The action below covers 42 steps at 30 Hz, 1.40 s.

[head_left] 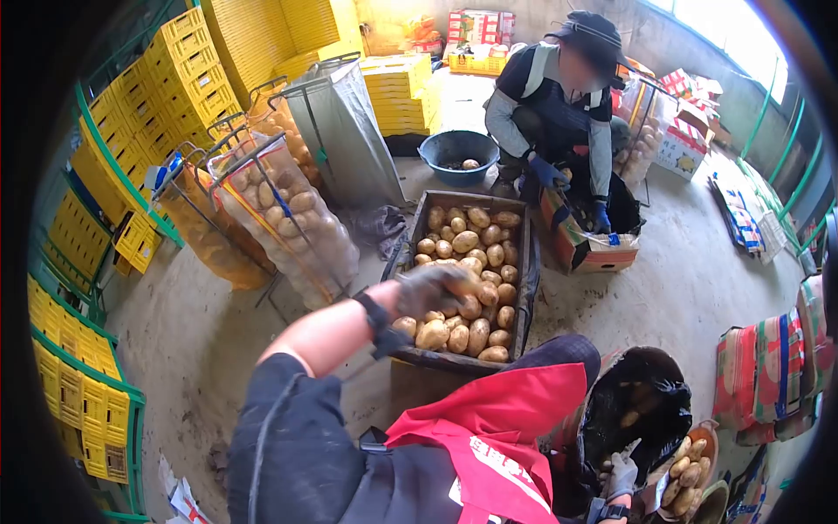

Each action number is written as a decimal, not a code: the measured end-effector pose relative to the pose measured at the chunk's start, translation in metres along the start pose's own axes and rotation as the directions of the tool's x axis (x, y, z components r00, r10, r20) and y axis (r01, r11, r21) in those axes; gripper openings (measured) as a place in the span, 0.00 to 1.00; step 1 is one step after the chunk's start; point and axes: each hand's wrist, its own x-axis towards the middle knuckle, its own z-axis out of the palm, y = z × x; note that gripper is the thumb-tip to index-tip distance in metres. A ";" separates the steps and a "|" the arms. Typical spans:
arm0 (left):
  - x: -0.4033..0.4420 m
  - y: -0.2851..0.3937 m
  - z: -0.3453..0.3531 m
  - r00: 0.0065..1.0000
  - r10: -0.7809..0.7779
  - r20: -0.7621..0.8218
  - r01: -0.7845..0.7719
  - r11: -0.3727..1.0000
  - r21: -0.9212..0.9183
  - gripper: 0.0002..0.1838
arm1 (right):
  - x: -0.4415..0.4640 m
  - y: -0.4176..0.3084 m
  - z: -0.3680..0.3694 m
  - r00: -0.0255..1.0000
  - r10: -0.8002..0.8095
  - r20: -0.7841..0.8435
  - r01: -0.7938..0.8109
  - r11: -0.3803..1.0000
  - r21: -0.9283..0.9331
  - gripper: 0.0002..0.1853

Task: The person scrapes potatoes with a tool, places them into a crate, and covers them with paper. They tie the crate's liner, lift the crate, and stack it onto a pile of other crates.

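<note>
- The left hand, dark-gloved, is over the potatoes in the dark crate at centre; it is blurred, so I cannot tell its grip.
- The right hand, pale-gloved, is at the black-lined container, near right; its grip also I cannot tell.
- Far right, another person crouches beside a cardboard box.

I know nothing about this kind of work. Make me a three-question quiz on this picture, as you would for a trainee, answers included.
1. True or false: more potatoes show in the tub than in the crate.
2. What is the left grip over?
A) the tub
B) the crate
C) the red carton
3. Fill in: the gloves on the co-worker are ____.

Key:
1. False; far more show in the crate.
2. B
3. Blue
</note>
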 end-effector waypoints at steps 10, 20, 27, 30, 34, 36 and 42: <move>0.031 0.011 -0.325 0.607 -0.444 -0.659 -0.449 0.493 -0.745 0.19 | 0.004 -0.008 -0.003 0.990 0.064 -0.128 -0.061 0.998 0.028 0.10; 0.156 -0.023 0.029 0.819 -0.573 0.034 0.237 0.283 -0.929 0.15 | -0.048 -0.077 -0.019 0.995 -0.016 -0.097 0.063 0.861 0.504 0.17; 0.276 0.071 0.242 0.788 -0.250 0.562 0.615 0.318 -0.721 0.22 | -0.075 -0.078 -0.107 0.952 -0.170 -0.256 0.306 0.599 0.740 0.18; 0.289 0.089 0.358 0.677 -0.312 0.666 0.730 0.396 -0.557 0.23 | -0.097 -0.083 -0.121 0.867 -0.155 -0.474 0.495 0.395 0.774 0.19; 0.274 0.122 0.501 0.421 -0.339 0.842 0.720 0.689 -0.082 0.24 | -0.112 -0.086 -0.138 0.790 -0.095 -0.606 0.577 0.450 0.681 0.22; 0.254 0.094 0.570 0.344 -0.340 0.875 0.657 0.753 0.035 0.26 | -0.107 -0.079 -0.145 0.769 -0.036 -0.638 0.579 0.459 0.674 0.21; 0.165 0.015 0.729 0.229 -0.482 0.846 0.273 0.866 0.420 0.47 | -0.093 -0.089 -0.159 0.784 0.120 -0.609 0.488 0.488 0.724 0.22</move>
